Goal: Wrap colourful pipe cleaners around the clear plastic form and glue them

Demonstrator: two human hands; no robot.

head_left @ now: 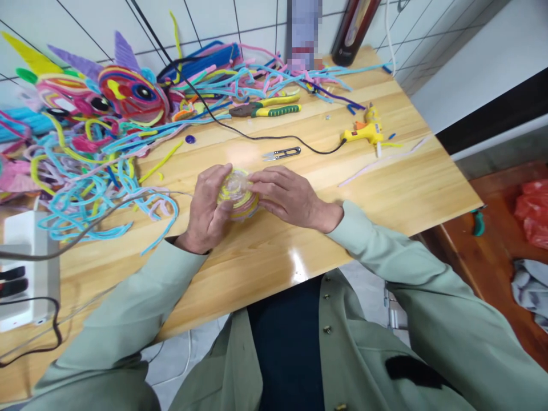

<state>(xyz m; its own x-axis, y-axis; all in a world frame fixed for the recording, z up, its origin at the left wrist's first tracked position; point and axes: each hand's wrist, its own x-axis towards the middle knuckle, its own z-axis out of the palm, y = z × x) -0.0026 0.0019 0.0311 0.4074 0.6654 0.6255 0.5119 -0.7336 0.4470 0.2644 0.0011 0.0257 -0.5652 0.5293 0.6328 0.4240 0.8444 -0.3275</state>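
Note:
A round coiled piece of yellow and pinkish strands [243,206], apparently pipe cleaner, is between my hands just above or on the wooden table; its top middle looks pale and shiny. My left hand [208,206] grips its left side, with thumb in front and fingers behind. My right hand [289,197] closes on its right edge with bent fingers, the tips near the pale middle. Behind them lies a small pair of thread snips [282,153]. A dark blue round bead or cap [190,139] is to the left.
A yellow glue gun [363,135] with a black cord stands at the right. Pliers [265,107] lie at the back. Tangled pipe cleaners [92,197] and colourful fish-like figures [132,94] crowd the left, near a white power strip [32,268]. A dark bottle [353,31] stands by the wall.

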